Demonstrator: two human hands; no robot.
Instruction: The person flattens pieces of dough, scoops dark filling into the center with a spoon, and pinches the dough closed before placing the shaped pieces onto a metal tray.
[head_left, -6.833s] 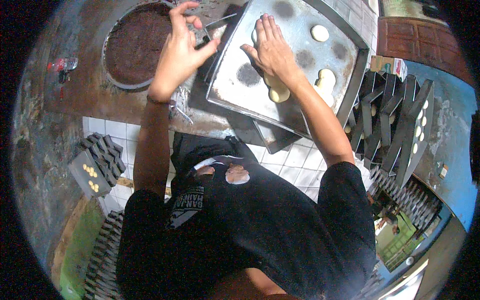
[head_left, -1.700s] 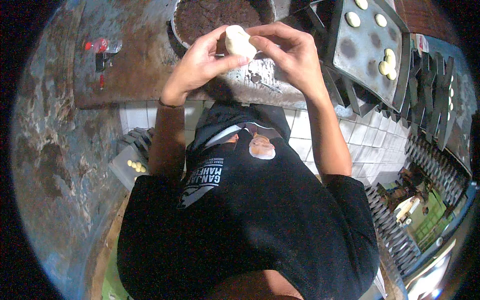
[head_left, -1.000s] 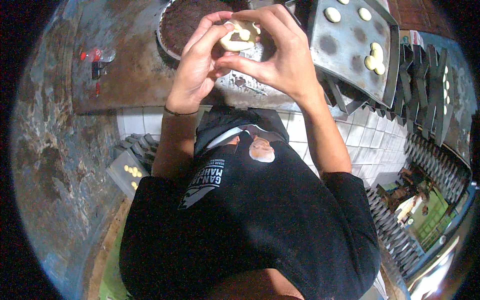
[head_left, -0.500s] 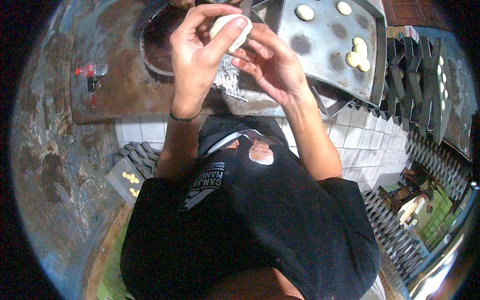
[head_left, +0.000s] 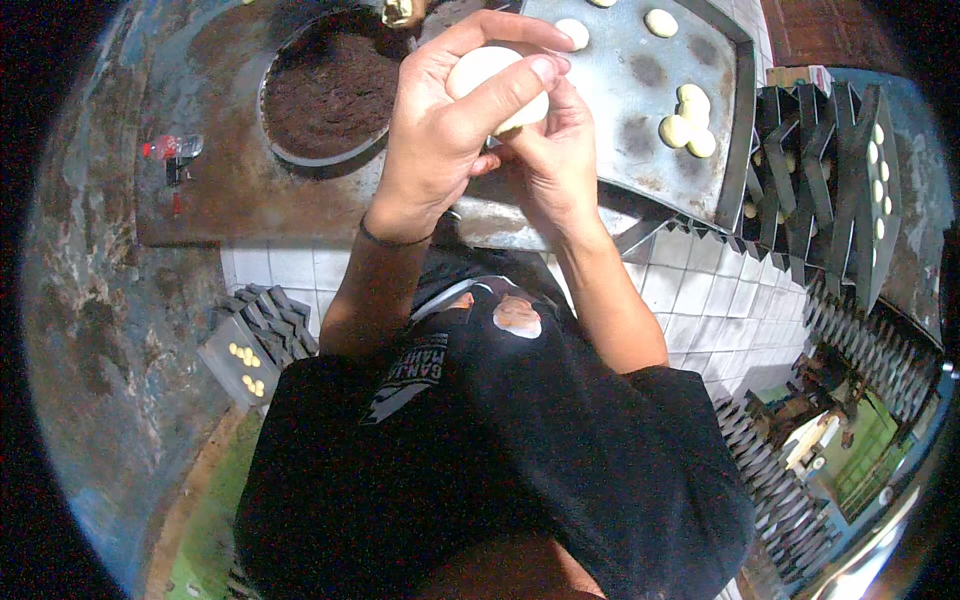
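In the head view, both forearms rise past the near edge of the surface (head_left: 225, 200), wrists bent close together. The left hand (head_left: 432, 135) curls round a pale dough ball (head_left: 480, 68), fingers grasping it, thumb across its front; the right hand (head_left: 560, 150) cups beside and beneath, its grip too hidden to tell. They block the left part of a metal tray (head_left: 665, 178) bearing dough pieces (head_left: 688, 124); a round pan (head_left: 300, 157) of brown filling (head_left: 328, 90) sits left, a red-capped bottle (head_left: 180, 147) farther left.

Head-worn fisheye, left of a pair, looks steeply down from close above black shirt (head_left: 520, 450), surface (head_left: 215, 195) toward upper edge
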